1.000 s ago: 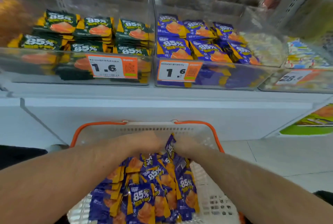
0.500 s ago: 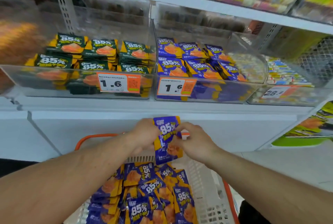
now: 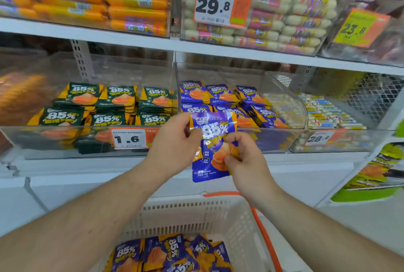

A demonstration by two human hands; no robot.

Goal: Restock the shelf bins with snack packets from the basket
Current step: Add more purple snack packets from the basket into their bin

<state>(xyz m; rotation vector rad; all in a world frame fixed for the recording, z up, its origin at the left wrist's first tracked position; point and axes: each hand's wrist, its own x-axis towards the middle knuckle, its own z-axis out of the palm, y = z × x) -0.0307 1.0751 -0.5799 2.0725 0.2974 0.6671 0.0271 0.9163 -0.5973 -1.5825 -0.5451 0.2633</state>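
— Hands? What are they doing?
— Left hand (image 3: 175,140) and right hand (image 3: 242,158) each pinch one purple snack packet (image 3: 213,147), raised before the purple bin (image 3: 240,138), above the basket (image 3: 196,215).

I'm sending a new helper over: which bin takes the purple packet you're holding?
On the middle shelf, find the two clear bins with 85% packets. It is the right-hand bin, stacked with purple packets, directly behind the packet in both hands; the bin to its left holds dark green packets.

White shelf (image 3: 218,159) under clear bins (image 3: 251,140)
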